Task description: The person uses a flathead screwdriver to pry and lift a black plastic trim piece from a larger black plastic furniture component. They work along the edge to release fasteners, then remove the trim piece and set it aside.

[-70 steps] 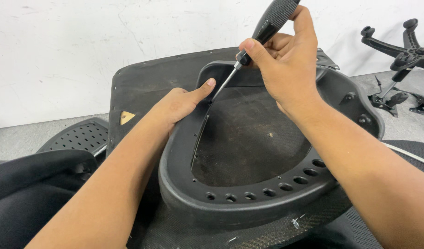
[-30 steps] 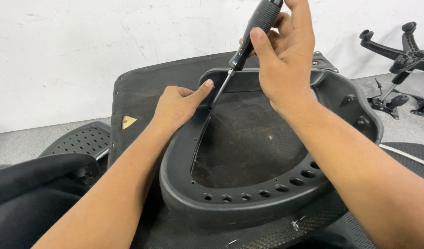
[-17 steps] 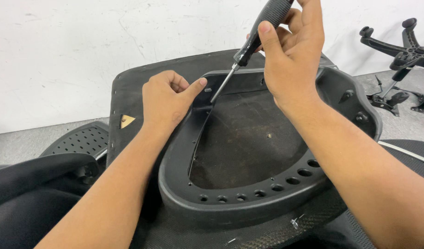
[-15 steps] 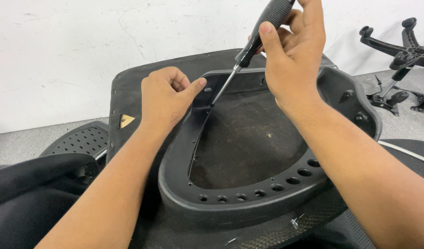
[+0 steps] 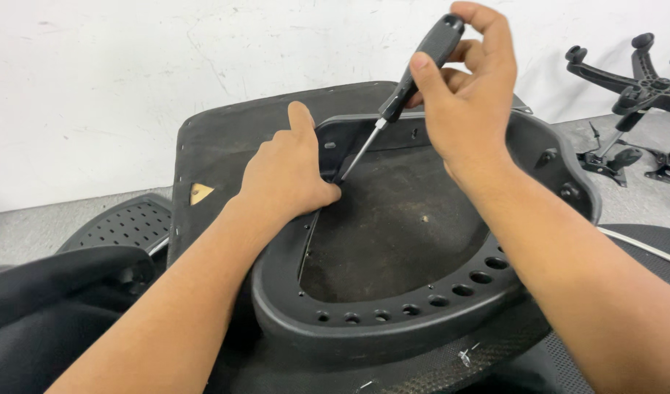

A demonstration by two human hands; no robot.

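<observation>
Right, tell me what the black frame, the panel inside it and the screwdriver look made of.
Black frame: probably moulded plastic, matt, with rounded edges and a row of formed holes. Inner panel: looks like dark felt or fibreboard, dull and fuzzy; cannot tell which. Screwdriver: bright metal shaft, black handle of plastic or rubber, held in the right hand.
</observation>
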